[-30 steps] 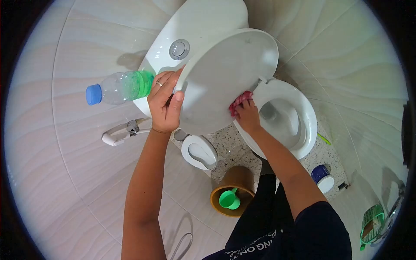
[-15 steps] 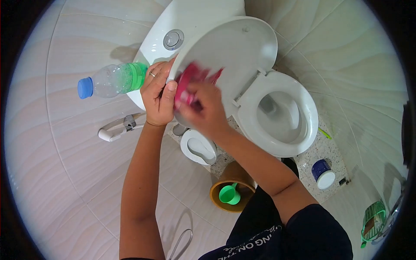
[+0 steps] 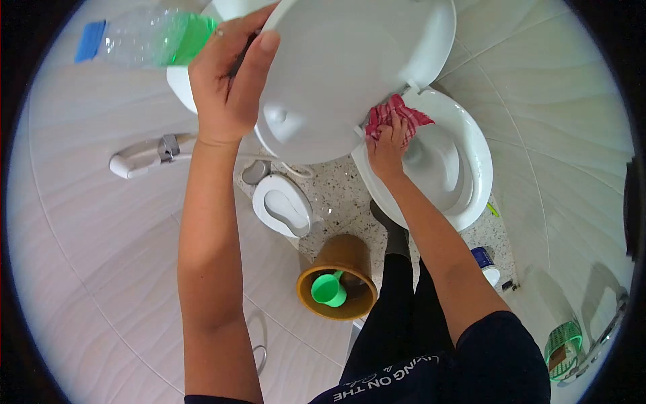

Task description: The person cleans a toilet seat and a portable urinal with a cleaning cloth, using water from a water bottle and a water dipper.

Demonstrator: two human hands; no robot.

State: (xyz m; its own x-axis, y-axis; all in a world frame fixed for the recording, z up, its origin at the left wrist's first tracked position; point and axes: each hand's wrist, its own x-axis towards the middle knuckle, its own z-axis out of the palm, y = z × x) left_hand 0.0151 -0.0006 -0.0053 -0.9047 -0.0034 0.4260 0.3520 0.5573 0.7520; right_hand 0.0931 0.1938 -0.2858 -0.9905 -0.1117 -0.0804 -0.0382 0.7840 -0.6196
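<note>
Toilet lid, white plastic, raised (image 3: 350, 67), sits top centre of view, hinged above the white oval toilet seat and bowl (image 3: 464, 168). Going left to right: clear plastic bottle with blue cap and green liquid (image 3: 145, 37) is pinned in my left hand (image 3: 225, 87), which is closed around the lid's left edge too, thumb lying on the lid's face. Below that, white bidet sprayer handle (image 3: 138, 156) hangs on the wall tile. White toilet-brush holder (image 3: 282, 205) stands on the speckled floor, then a brown round bin with a green scoop inside (image 3: 336, 286). My right hand (image 3: 387, 151) is curled tight on a red checked cloth (image 3: 393, 114), pressed where lid meets seat near the hinge. Blue and white tub (image 3: 484, 262) is on the floor right of the bowl; green basket (image 3: 562, 347) far right.

Risks, my guess: left hand carries two things, so the bottle could slip, or the lid could drop onto my right fingers. Cloth could fall into the bowl.

Versus half a second ago: the cloth has gone from the lid's left rim, next to my left hand, down to the hinge side. Bottle and lid now sit higher in view.
</note>
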